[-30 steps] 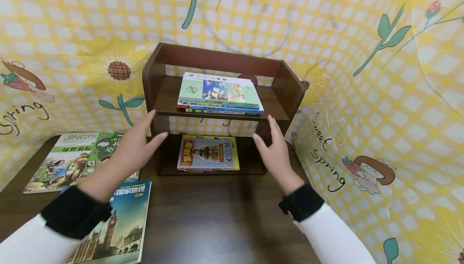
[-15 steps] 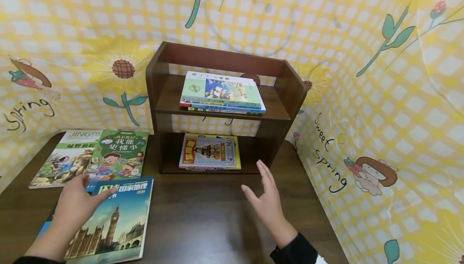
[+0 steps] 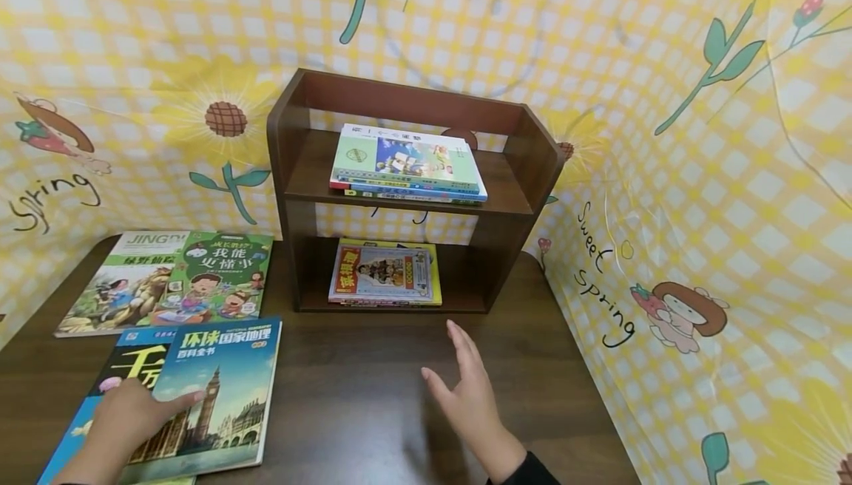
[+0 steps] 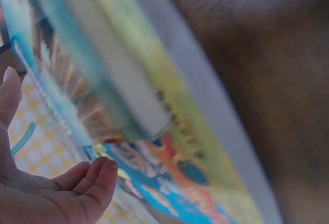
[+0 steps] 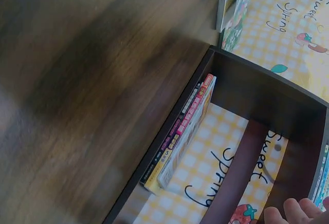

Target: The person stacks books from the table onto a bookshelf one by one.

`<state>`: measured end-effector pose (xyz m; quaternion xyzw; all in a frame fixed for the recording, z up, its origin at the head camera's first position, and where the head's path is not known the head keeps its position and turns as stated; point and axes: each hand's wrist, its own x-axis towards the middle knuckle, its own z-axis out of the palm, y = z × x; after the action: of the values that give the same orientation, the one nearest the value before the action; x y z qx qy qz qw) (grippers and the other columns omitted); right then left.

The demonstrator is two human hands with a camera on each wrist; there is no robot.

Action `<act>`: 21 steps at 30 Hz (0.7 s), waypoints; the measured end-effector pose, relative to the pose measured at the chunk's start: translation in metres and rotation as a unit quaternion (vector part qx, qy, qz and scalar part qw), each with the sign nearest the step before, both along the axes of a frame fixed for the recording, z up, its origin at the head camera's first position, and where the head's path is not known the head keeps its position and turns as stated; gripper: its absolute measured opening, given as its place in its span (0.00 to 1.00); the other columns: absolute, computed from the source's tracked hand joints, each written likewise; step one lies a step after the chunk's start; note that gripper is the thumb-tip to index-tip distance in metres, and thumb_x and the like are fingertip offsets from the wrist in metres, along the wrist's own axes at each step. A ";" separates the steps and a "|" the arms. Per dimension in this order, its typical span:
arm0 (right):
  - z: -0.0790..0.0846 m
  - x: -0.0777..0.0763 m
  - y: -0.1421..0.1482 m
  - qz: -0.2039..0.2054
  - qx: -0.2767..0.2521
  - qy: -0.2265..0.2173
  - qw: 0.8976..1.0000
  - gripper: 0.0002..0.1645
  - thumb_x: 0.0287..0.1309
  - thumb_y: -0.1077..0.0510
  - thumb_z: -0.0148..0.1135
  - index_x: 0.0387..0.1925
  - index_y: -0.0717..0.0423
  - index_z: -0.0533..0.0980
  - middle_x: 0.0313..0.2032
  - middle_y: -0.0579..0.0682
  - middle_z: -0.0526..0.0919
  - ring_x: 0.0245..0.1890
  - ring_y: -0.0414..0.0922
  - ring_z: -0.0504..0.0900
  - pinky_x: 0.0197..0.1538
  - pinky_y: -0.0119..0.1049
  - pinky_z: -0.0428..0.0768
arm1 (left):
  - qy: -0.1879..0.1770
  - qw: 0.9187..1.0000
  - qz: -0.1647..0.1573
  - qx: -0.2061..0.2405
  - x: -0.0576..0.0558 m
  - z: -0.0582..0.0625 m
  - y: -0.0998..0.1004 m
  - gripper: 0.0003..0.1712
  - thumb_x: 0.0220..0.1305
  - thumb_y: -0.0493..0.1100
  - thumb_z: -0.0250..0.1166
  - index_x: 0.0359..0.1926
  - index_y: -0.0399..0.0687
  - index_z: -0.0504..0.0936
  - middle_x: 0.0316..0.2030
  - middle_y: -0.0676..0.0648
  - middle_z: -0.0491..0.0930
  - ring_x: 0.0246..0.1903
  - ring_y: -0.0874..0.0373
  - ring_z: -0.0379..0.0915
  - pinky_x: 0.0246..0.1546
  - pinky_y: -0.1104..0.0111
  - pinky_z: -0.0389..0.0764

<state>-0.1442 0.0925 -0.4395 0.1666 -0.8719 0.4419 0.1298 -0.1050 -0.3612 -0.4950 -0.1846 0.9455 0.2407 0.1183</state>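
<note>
1. We see the tower-cover book (image 3: 233,378) near left, our left hand (image 3: 128,415) at its left edge, our right hand (image 3: 469,400) farther off; its long axis runs near to far.
2. Our hands are apart, fingers loose; left contact, we cannot tell.
3. Smooth rectangular cover, wood-grain table (image 3: 346,389).

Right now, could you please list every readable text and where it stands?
"Spring": wall cloth, left
"Sweet Spring": wall cloth, right and behind shelf
"JINGD" (cut off), "绿野仙踪": leftmost book
"我能更懂事": green book
"环球国家地理百科全书": Big Ben book
"千": book beneath, partly covered
Too small or blurred: upper-shelf books, lower-shelf books, other print
</note>
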 end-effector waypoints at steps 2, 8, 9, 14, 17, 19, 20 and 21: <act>-0.003 0.002 -0.001 0.002 0.000 -0.004 1.000 0.45 0.54 0.59 0.71 0.70 0.60 0.60 0.66 0.57 0.66 0.65 0.53 0.68 0.63 0.53 0.68 | -0.005 1.000 0.007 0.000 0.002 -0.005 0.001 0.40 0.43 0.79 0.64 0.09 0.50 0.65 0.10 0.56 0.53 0.13 0.63 0.50 0.15 0.70 0.57; -0.013 0.007 -0.001 -0.003 -0.006 -0.021 1.000 0.46 0.54 0.60 0.71 0.70 0.61 0.59 0.65 0.57 0.68 0.65 0.53 0.67 0.64 0.54 0.67 | -0.014 0.997 -0.003 -0.070 -0.002 -0.009 0.011 0.39 0.39 0.79 0.65 0.07 0.52 0.65 0.10 0.56 0.53 0.14 0.62 0.50 0.17 0.70 0.52; -0.015 0.007 -0.002 -0.007 -0.007 -0.024 1.000 0.46 0.53 0.60 0.71 0.70 0.61 0.59 0.65 0.57 0.69 0.65 0.54 0.67 0.64 0.55 0.66 | -0.016 0.997 -0.008 -0.079 -0.003 -0.008 0.012 0.38 0.41 0.78 0.65 0.07 0.52 0.65 0.10 0.55 0.54 0.14 0.60 0.51 0.18 0.69 0.53; -0.021 0.012 -0.005 -0.013 -0.007 -0.061 0.998 0.48 0.53 0.60 0.71 0.71 0.60 0.57 0.65 0.57 0.69 0.65 0.54 0.67 0.64 0.54 0.67 | -0.023 0.997 -0.014 -0.074 -0.008 -0.005 0.016 0.35 0.48 0.71 0.66 0.09 0.53 0.63 0.13 0.53 0.54 0.17 0.58 0.51 0.21 0.64 0.55; -0.024 0.012 -0.006 -0.012 -0.011 -0.087 0.996 0.48 0.54 0.60 0.70 0.72 0.60 0.56 0.66 0.57 0.68 0.66 0.54 0.66 0.64 0.54 0.67 | -0.035 0.998 -0.006 -0.055 -0.014 -0.007 0.014 0.37 0.44 0.75 0.66 0.10 0.53 0.62 0.13 0.53 0.53 0.17 0.59 0.49 0.21 0.65 0.55; -0.026 0.013 -0.007 -0.015 -0.015 -0.101 0.995 0.47 0.55 0.60 0.70 0.72 0.59 0.56 0.66 0.57 0.67 0.66 0.54 0.66 0.65 0.54 0.66 | -0.052 0.998 0.000 -0.039 -0.017 -0.007 0.012 0.38 0.39 0.78 0.65 0.11 0.53 0.61 0.13 0.53 0.53 0.18 0.59 0.49 0.22 0.64 0.57; -0.027 0.013 -0.008 -0.014 -0.018 -0.104 0.994 0.47 0.55 0.60 0.70 0.72 0.59 0.56 0.66 0.57 0.67 0.66 0.54 0.66 0.65 0.55 0.66 | -0.062 0.998 0.003 -0.031 -0.019 -0.008 0.011 0.39 0.37 0.80 0.65 0.11 0.53 0.61 0.14 0.53 0.53 0.18 0.59 0.50 0.22 0.64 0.59; -0.028 0.014 -0.008 -0.013 -0.018 -0.104 0.994 0.47 0.55 0.60 0.70 0.71 0.59 0.56 0.66 0.57 0.68 0.66 0.55 0.66 0.65 0.55 0.66 | -0.071 0.997 0.006 -0.024 -0.021 -0.008 0.009 0.40 0.35 0.81 0.64 0.11 0.54 0.62 0.14 0.53 0.54 0.19 0.59 0.51 0.23 0.63 0.60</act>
<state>-0.1301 0.0843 -0.4679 0.1062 -0.8748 0.4703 0.0471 -0.1257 -0.3520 -0.5029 -0.2099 0.9392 0.2045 0.1790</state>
